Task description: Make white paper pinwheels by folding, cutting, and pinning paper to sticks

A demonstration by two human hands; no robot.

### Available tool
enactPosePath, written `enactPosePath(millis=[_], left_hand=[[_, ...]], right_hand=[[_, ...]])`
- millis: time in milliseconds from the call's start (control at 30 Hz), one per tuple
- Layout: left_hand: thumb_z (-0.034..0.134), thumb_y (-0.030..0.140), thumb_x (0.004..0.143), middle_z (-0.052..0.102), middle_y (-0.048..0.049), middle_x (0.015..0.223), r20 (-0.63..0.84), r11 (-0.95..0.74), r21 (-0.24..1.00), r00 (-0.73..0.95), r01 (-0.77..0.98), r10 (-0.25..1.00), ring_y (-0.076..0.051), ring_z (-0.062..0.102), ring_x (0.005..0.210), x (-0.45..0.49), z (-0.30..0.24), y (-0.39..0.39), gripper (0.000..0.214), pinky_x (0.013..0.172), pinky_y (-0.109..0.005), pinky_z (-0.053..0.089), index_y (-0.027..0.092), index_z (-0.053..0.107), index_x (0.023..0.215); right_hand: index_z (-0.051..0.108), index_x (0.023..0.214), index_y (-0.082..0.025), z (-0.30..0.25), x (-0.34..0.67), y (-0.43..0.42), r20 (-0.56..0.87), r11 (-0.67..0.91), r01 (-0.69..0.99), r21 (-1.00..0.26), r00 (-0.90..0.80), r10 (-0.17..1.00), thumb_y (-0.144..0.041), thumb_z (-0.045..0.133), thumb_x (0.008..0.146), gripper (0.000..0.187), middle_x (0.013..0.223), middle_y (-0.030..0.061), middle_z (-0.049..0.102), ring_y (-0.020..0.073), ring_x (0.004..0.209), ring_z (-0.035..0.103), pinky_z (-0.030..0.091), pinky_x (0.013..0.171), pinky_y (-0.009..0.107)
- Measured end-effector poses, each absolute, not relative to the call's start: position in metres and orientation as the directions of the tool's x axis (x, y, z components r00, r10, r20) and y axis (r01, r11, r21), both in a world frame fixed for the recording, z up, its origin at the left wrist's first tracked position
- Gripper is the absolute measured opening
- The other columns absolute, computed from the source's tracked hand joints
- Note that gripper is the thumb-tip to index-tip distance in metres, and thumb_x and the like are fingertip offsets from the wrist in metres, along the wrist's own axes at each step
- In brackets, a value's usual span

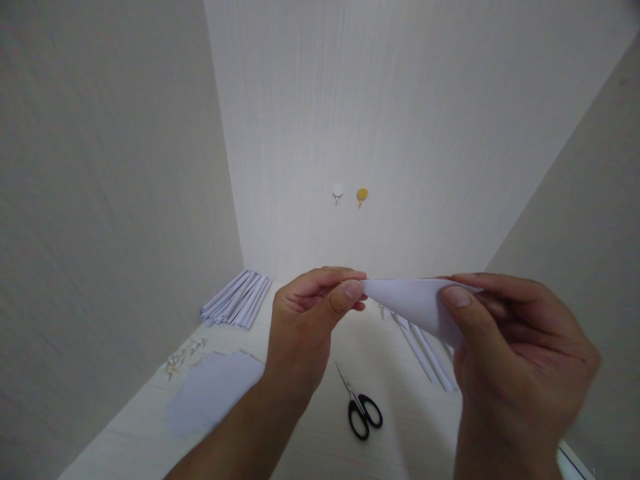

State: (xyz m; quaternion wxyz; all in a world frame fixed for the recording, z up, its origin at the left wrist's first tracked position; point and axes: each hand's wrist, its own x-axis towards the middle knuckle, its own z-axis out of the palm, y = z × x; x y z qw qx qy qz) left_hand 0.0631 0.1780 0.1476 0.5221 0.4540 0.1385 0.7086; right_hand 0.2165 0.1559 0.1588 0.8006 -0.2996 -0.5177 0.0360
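Note:
Both hands hold one piece of white paper up above the table, curled into a cone-like shape. My left hand pinches its pointed end between thumb and fingers. My right hand grips the wider end, thumb on top and fingers wrapped behind. Below the hands, black-handled scissors lie on the light wooden table.
A bundle of rolled white paper sticks lies at the back left by the wall. More paper sticks lie under the held paper. Flat paper sheets and small scraps sit at the left. Two round hooks are on the back wall.

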Motion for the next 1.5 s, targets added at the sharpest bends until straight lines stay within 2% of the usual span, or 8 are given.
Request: enactPosePath(millis=[233, 333, 433, 600, 867, 1000, 1300, 1500], left_hand=[[0.084, 0.028, 0.078, 0.077, 0.0, 0.077, 0.483, -0.417, 0.681, -0.058, -0.602, 0.874, -0.01, 0.069, 0.072, 0.0624, 0.1459, 0.1816, 0.007, 0.066, -0.019, 0.059, 0.024, 0.082, 0.083], [0.084, 0.028, 0.078, 0.076, -0.0002, 0.077, 0.478, -0.414, 0.689, -0.057, -0.594, 0.877, -0.01, 0.068, 0.07, 0.0615, 0.1455, 0.1822, 0.008, 0.066, -0.019, 0.058, 0.023, 0.082, 0.084], [0.084, 0.027, 0.078, 0.075, -0.0003, 0.075, 0.488, -0.424, 0.706, -0.043, -0.567, 0.872, -0.008, 0.066, 0.066, 0.061, 0.1455, 0.1823, 0.008, 0.065, -0.018, 0.056, 0.022, 0.082, 0.084], [0.086, 0.025, 0.076, 0.074, -0.0007, 0.075, 0.516, -0.451, 0.716, -0.033, -0.533, 0.856, -0.008, 0.063, 0.065, 0.0603, 0.1467, 0.182, 0.009, 0.063, -0.018, 0.052, 0.021, 0.082, 0.082], [0.087, 0.029, 0.074, 0.073, -0.0008, 0.076, 0.462, -0.355, 0.751, 0.059, -0.557, 0.885, -0.01, 0.063, 0.067, 0.059, 0.1468, 0.1824, 0.014, 0.065, -0.021, 0.052, 0.02, 0.082, 0.084], [0.083, 0.026, 0.08, 0.072, -0.0008, 0.076, 0.479, -0.36, 0.783, 0.122, -0.507, 0.869, -0.009, 0.061, 0.07, 0.0591, 0.147, 0.1838, 0.007, 0.066, -0.02, 0.049, 0.019, 0.081, 0.081], [0.08, 0.025, 0.083, 0.071, -0.0008, 0.075, 0.495, -0.359, 0.763, 0.129, -0.538, 0.859, -0.009, 0.062, 0.066, 0.0599, 0.1471, 0.1833, 0.007, 0.064, -0.02, 0.051, 0.019, 0.08, 0.079], [0.082, 0.028, 0.081, 0.072, -0.0015, 0.075, 0.474, -0.35, 0.772, 0.114, -0.531, 0.873, -0.009, 0.063, 0.066, 0.059, 0.1487, 0.1838, 0.012, 0.064, -0.021, 0.052, 0.017, 0.078, 0.077]], right_hand=[[0.079, 0.085, -0.023, 0.1565, 0.2188, 0.1536, 0.793, 0.738, 0.348, -0.578, 0.452, 0.408, -0.021, 0.085, 0.078, 0.01, 0.077, -0.0001, 0.077, 0.0134, 0.064, 0.068, 0.055, 0.059, 0.024], [0.078, 0.084, -0.024, 0.1561, 0.2198, 0.1535, 0.782, 0.723, 0.337, -0.603, 0.432, 0.45, -0.023, 0.085, 0.078, 0.009, 0.075, 0.0003, 0.075, 0.0142, 0.06, 0.065, 0.051, 0.053, 0.025], [0.078, 0.083, -0.026, 0.1569, 0.2227, 0.1525, 0.77, 0.703, 0.324, -0.634, 0.347, 0.535, -0.025, 0.085, 0.078, 0.008, 0.074, 0.0003, 0.074, 0.0146, 0.058, 0.064, 0.049, 0.048, 0.025], [0.079, 0.08, -0.029, 0.1595, 0.2259, 0.1511, 0.76, 0.642, 0.426, -0.637, 0.209, 0.616, -0.03, 0.084, 0.079, 0.006, 0.068, -0.001, 0.072, 0.0172, 0.063, 0.068, 0.052, 0.053, 0.027], [0.078, 0.082, -0.031, 0.1619, 0.2252, 0.1491, 0.76, 0.637, 0.457, -0.621, 0.154, 0.631, -0.031, 0.082, 0.083, 0.004, 0.071, -0.0017, 0.074, 0.0167, 0.065, 0.07, 0.055, 0.057, 0.027], [0.078, 0.081, -0.03, 0.1628, 0.2246, 0.149, 0.757, 0.627, 0.469, -0.622, 0.156, 0.634, -0.031, 0.082, 0.083, 0.004, 0.065, -0.0024, 0.071, 0.0162, 0.063, 0.07, 0.054, 0.055, 0.025], [0.078, 0.081, -0.031, 0.1658, 0.2248, 0.1488, 0.779, 0.651, 0.492, -0.578, 0.095, 0.62, -0.03, 0.078, 0.086, 0.005, 0.068, -0.0038, 0.073, 0.0134, 0.06, 0.067, 0.053, 0.051, 0.021], [0.078, 0.081, -0.029, 0.164, 0.2251, 0.1488, 0.756, 0.643, 0.471, -0.604, 0.083, 0.649, -0.031, 0.079, 0.085, 0.004, 0.07, -0.0029, 0.074, 0.0113, 0.056, 0.064, 0.049, 0.046, 0.018]])
